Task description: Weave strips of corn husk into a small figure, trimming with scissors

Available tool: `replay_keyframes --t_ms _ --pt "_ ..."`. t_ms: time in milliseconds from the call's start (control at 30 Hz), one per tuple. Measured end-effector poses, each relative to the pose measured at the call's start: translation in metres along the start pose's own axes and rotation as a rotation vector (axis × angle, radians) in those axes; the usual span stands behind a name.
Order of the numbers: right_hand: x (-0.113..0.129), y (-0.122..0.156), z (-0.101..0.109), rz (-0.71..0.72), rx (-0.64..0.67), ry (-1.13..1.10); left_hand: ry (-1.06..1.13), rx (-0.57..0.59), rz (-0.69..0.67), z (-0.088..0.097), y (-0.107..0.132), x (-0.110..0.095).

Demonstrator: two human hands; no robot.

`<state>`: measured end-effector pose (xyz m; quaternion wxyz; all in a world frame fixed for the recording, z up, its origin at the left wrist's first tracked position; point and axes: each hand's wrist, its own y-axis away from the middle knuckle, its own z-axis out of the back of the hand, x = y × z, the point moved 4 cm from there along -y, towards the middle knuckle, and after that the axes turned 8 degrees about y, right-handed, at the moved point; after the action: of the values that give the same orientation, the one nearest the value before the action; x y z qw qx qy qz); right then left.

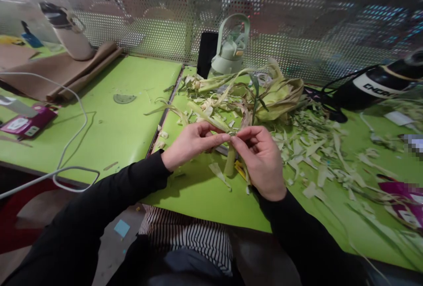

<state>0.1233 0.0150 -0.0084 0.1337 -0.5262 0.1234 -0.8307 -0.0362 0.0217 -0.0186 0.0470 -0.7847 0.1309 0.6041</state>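
My left hand [194,139] and my right hand [263,160] meet over the front of the green table, thumbs and fingertips pinched together. Between them is a pale green strip of corn husk [229,161], its lower part hanging below the fingertips. My fingers hide its upper end. Just behind my hands lies a heap of corn husks [280,94], some broad and dried at the edges. A yellow-handled tool [240,169] is partly covered by my right hand, so I cannot make out its kind. Loose husk scraps [220,176] lie beneath.
Shredded husk [307,154] spreads over the right side of the green table [128,131]. Behind stand a pale green bottle [228,57] and a dark phone [206,52]. A black bottle [380,83] leans at right. A white cable [77,145] loops at left near a protractor [124,98].
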Motion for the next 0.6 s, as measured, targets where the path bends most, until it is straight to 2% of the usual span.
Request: replay_keyframes --t_ms 133,233,367,467,600 --pt "0.006 0.005 -0.002 0.135 -0.016 0.139 0.026 -0.043 0.024 0.001 -0.002 0.004" --pt "0.009 0.009 -0.002 0.217 -0.088 0.289 0.013 -0.066 -0.04 0.002 -0.002 0.005" --pt "0.007 0.008 0.0 0.206 -0.119 0.275 0.058 -0.095 -0.118 0.001 -0.002 0.006" --pt "0.002 0.006 0.001 0.159 -0.114 0.18 0.087 -0.105 -0.033 0.001 -0.003 0.011" --pt "0.004 0.008 0.0 0.194 -0.095 0.197 0.023 -0.08 0.078 0.003 -0.004 0.015"
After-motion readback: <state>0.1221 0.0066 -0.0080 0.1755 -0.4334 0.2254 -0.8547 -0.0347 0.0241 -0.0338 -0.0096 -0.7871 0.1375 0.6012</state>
